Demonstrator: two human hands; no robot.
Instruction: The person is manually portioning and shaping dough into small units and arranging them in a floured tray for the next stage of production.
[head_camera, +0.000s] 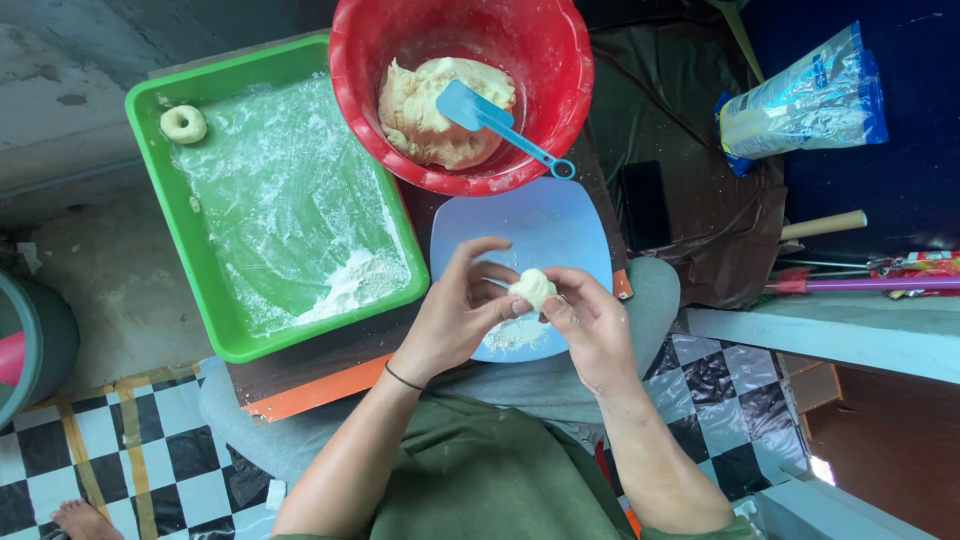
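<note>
Both hands, left hand (455, 315) and right hand (590, 325), fingers pinching a dough lump (533, 288) over a blue plate (540, 225), red bowl (545, 60) far, green tray (200, 270) left

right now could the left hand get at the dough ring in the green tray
Probably yes: the dough ring lies uncovered in the green tray's far corner, nothing in between, but the left hand is busy pinching a dough piece.

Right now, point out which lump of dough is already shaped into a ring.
The small pale dough ring in the far corner of the green plastic tray. The big mass in the red bowl and the piece in both hands are shapeless lumps.
</note>
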